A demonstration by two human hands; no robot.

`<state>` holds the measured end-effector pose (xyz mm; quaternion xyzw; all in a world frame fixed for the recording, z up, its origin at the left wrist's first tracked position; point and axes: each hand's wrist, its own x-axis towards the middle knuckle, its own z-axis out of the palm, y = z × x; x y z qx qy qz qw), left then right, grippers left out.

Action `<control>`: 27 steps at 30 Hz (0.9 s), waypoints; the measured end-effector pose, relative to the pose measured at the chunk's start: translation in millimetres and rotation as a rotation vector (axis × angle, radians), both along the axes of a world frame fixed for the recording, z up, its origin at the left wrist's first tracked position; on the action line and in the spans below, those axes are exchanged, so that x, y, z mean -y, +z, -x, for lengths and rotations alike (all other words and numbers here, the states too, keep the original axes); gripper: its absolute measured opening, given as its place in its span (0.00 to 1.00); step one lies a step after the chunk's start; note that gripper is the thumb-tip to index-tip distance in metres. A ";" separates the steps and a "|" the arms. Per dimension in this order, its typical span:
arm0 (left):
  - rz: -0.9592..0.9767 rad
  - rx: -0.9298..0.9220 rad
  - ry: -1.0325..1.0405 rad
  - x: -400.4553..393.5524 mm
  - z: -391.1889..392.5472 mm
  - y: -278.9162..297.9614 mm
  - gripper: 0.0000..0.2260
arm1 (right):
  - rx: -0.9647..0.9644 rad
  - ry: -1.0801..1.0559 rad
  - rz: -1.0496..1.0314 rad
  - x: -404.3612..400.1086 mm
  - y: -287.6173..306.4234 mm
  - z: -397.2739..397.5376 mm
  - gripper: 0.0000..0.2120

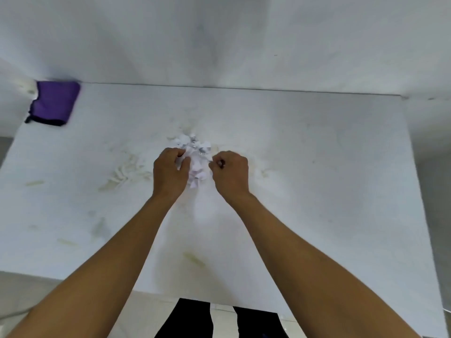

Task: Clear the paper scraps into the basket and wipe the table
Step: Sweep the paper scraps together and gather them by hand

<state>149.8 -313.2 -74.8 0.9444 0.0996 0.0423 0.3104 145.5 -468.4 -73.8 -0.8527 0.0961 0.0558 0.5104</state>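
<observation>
Left hand (170, 168): I see its fingers curled into the left side of the paper scraps (196, 158), gripping them.
Right hand (230, 170): fingers curled, pinching the right edge of the same pile.
Paper scraps: bunched in one white heap between my two hands, mid-table.
Table (317, 167): white, smeared with yellowish stains.
Cloth (55, 102): purple, folded, at the far left corner, well apart from the pile.

You see crumpled white paper scraps (196, 157) lying on a matt white table (317, 167) with yellowish stains, and a soft purple cloth (55, 102).
</observation>
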 end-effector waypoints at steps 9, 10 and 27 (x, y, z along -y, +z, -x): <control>0.167 -0.017 -0.055 -43.2 -20.9 0.5 0.10 | -0.006 0.062 0.108 -57.5 6.8 -37.2 0.14; 0.161 -0.033 -0.063 -45.0 -19.3 1.4 0.11 | -0.002 0.041 0.119 -58.0 6.8 -35.1 0.14; 0.056 -0.091 -0.535 -15.8 137.7 -26.3 0.11 | -0.059 -0.110 0.526 51.8 -32.2 158.8 0.17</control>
